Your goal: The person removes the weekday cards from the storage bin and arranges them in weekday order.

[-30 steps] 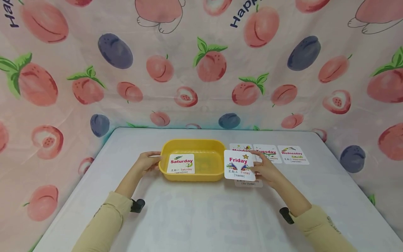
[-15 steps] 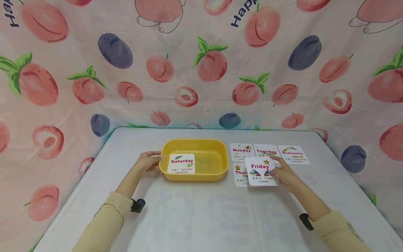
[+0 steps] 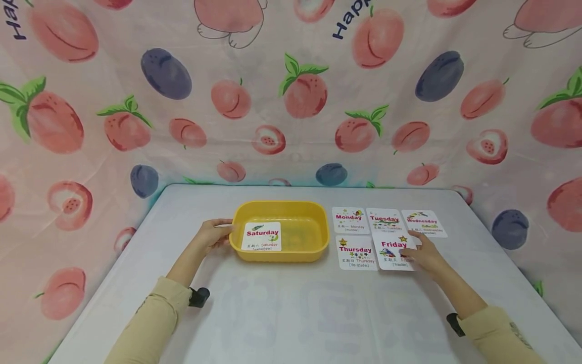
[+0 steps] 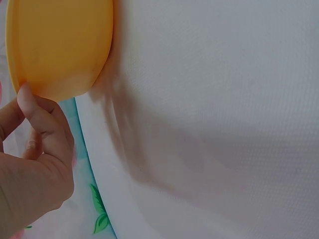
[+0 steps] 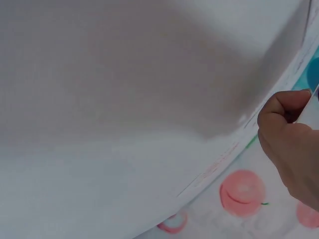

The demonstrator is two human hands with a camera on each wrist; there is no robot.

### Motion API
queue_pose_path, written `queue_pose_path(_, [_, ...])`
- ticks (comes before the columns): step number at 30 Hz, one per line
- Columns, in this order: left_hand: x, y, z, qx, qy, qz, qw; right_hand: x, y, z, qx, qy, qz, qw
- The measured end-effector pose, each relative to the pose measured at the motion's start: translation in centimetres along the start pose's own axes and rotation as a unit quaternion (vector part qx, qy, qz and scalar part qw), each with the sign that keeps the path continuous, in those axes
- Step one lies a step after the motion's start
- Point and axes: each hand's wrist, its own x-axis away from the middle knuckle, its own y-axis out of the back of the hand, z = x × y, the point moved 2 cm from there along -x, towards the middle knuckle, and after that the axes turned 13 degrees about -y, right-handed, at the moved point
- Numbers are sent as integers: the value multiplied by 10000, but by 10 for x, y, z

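Observation:
A yellow plastic tray [image 3: 300, 257] stands on the table, with the Saturday card [image 3: 262, 237] lying in its left part. My left hand [image 3: 212, 235] pinches the tray's left end; the left wrist view shows the thumb [image 4: 31, 102] against the rim. With thumb and fingers my right hand [image 3: 427, 255] holds the Friday card [image 3: 391, 253] by its right edge. That card is just right of the Thursday card [image 3: 356, 253] and covers the lower edge of the Tuesday card [image 3: 384, 220]. In the right wrist view, only a thin edge of the held card shows beside the right hand [image 5: 291, 139].
The Monday card [image 3: 348, 220] and the Wednesday card [image 3: 424, 223] lie in the back row with Tuesday. A white cloth covers the table [image 3: 291, 313]. Behind it hangs a fruit-printed curtain [image 3: 291, 151].
My right hand has carried the Friday card rightward from the tray's right end, past Thursday, and lowered it. The Monday and Thursday cards are uncovered. My left hand and the tray have stayed put.

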Motion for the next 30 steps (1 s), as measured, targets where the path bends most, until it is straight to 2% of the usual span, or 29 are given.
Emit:
queue_pose_path(9, [0, 1, 0, -33, -6, 23, 10000, -21, 0, -16, 356, -343, -331, 9982])
queue_pose_path(22, [0, 1, 0, 27, 8, -14, 10000, -19, -2, -7, 674, -248, -495, 9962])
queue_pose_path(30, [0, 1, 0, 26, 41, -30, 10000, -18, -4, -1, 1477, -126, -805, 9857])
